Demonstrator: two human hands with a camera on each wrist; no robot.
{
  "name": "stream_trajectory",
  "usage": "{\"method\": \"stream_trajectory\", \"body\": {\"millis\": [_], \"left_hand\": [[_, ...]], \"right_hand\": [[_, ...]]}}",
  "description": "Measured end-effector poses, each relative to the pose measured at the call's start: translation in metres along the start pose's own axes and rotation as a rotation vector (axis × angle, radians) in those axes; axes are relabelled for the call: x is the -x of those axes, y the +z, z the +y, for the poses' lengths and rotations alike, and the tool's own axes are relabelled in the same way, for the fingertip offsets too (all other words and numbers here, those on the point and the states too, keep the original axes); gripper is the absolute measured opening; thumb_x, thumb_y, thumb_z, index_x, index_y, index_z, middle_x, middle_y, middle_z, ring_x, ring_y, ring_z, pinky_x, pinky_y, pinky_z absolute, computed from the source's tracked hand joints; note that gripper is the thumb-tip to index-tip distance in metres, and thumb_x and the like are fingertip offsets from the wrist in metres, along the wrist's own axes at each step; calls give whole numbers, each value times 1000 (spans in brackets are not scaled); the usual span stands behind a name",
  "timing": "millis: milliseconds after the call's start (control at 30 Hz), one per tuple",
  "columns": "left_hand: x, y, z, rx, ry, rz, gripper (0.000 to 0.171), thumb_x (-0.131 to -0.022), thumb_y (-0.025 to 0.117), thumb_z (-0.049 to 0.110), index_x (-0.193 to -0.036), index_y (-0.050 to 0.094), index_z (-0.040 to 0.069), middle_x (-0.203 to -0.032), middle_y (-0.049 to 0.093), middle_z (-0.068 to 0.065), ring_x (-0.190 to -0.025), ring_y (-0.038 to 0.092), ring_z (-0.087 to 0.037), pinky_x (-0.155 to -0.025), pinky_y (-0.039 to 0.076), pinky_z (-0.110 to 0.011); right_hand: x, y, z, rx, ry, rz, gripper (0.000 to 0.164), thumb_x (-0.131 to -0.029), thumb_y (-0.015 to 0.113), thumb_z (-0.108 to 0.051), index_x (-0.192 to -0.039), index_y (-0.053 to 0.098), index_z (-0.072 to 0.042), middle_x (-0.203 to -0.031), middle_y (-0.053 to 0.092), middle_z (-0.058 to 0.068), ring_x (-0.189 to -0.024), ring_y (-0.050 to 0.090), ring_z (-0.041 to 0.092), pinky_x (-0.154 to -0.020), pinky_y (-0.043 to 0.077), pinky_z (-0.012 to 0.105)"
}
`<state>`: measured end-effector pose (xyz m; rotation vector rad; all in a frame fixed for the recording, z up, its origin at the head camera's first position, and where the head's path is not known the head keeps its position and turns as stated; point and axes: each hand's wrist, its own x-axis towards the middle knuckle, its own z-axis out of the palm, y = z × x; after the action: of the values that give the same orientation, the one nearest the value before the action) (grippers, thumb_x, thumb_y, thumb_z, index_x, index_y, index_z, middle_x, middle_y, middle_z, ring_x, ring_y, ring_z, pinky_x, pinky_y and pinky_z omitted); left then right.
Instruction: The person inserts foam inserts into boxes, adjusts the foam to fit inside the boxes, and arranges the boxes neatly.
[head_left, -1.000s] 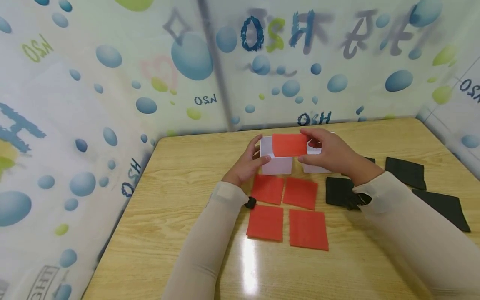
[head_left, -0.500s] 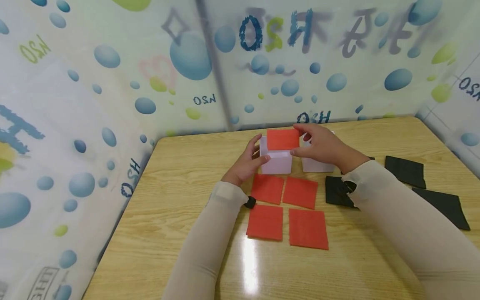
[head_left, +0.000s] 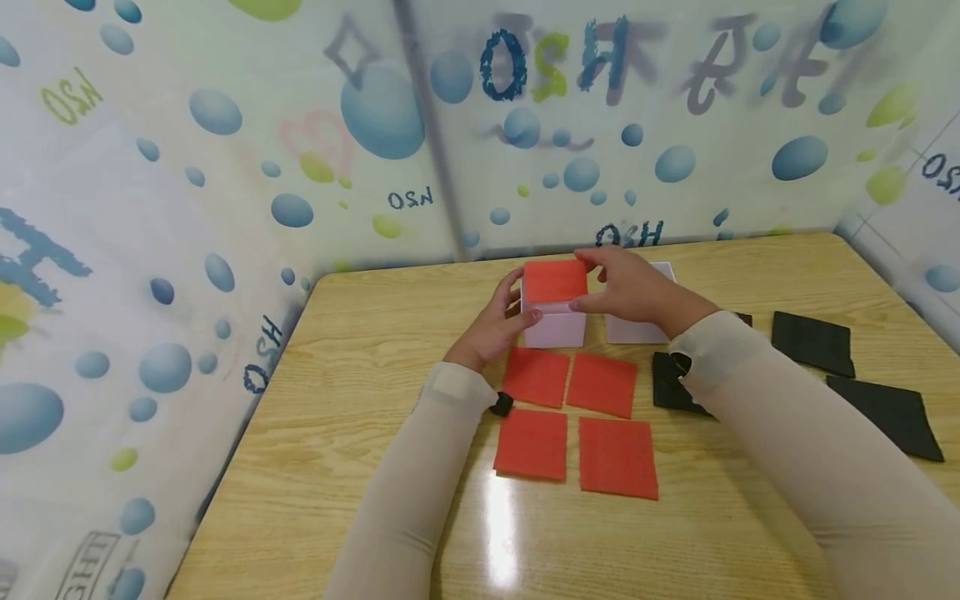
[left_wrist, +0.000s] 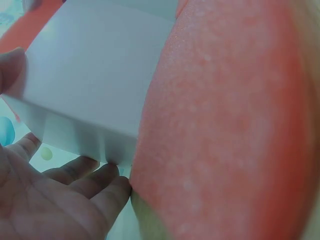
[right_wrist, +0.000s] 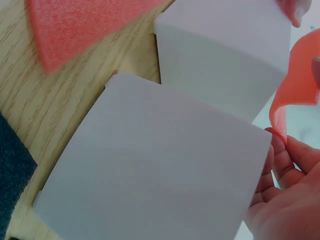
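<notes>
One square red foam sheet [head_left: 555,282] is over a white rectangular box [head_left: 555,332] near the far edge of the wooden bench [head_left: 360,400]; our right fingers [head_left: 590,305] pinch it, our left fingers [head_left: 525,321] clamp the box.

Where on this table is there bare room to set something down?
Bare table: left of the left sleeve; between it and the right sleeve, in front of the red squares; and far right, behind the black pieces. Crowded: the middle back, with the white boxes, left hand and right hand.
</notes>
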<state>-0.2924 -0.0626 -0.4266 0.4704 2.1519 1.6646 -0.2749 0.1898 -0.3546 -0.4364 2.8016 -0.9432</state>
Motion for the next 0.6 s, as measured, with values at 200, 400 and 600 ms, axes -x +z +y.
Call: {"method": "stream_trajectory", "body": {"millis": [200, 400, 600], "left_hand": [[0, 0, 0, -33, -10, 11, 84, -103, 67, 33, -167, 13, 41, -173, 24, -9, -160, 26, -36, -126, 32, -53], [0, -1, 0, -37, -7, 13, 86, -103, 66, 32, -169, 10, 38, -174, 23, -9, -160, 26, -36, -126, 32, -54], [-1, 0, -2, -22, -7, 17, 86, -103, 66, 29, -168, 10, 35, -172, 27, -9, -159, 29, -37, -125, 34, -53]], "right_hand": [[-3, 2, -4, 24, 24, -17, 90, -91, 81, -33, -163, 36, -6, -151, 50, 17, -130, 51, 40, -106, 52, 57], [-5, 1, -7, 57, 28, -23, 90, -90, 82, -34, -163, 36, -8, -153, 49, 17, -133, 51, 39, -110, 50, 59], [-7, 3, -10, 66, 32, -29, 91, -90, 83, -33, -163, 36, -7, -154, 49, 18, -138, 47, 39, -114, 45, 62]]}}
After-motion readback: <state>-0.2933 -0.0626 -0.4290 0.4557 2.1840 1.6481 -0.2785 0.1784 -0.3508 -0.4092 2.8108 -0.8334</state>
